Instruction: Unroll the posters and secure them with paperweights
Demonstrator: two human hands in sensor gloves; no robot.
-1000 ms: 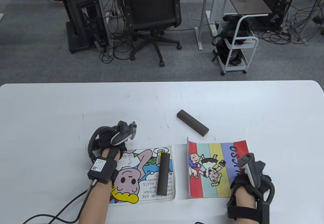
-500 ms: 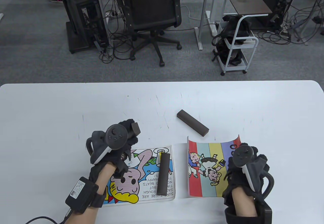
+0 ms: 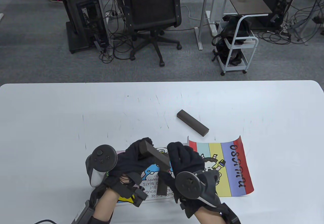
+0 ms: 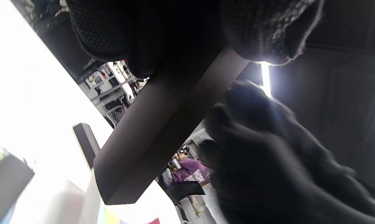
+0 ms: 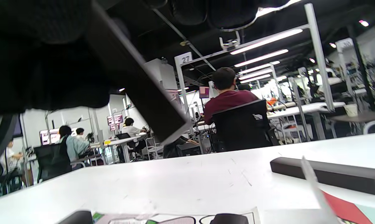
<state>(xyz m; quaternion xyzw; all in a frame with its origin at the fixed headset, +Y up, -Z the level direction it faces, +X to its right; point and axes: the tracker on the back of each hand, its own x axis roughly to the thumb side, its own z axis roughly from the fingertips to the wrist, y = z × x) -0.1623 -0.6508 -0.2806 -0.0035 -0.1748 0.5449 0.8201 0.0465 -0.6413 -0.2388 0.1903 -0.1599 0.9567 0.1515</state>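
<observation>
My left hand (image 3: 134, 160) grips a dark bar paperweight (image 3: 152, 154) and holds it tilted above the cartoon poster (image 3: 152, 181). The left wrist view shows the bar (image 4: 162, 124) under my fingers. My right hand (image 3: 186, 162) is right beside the bar's near end, fingers spread, and I cannot see it gripping the bar. A second bar (image 3: 162, 188) lies on the cartoon poster. The striped poster (image 3: 227, 168) lies unrolled to the right with nothing on it, its far right corner slightly curled. A third bar (image 3: 193, 122) lies loose on the table behind it.
The white table (image 3: 50, 120) stretches wide to the left, right and back. The loose bar also shows in the right wrist view (image 5: 327, 174). Office chairs, a cart and cables stand on the floor beyond the far edge.
My left hand picked up a bar at the cartoon poster's far left corner and carried it right, over the poster. My right hand left the striped poster's right edge and moved left to the bar.
</observation>
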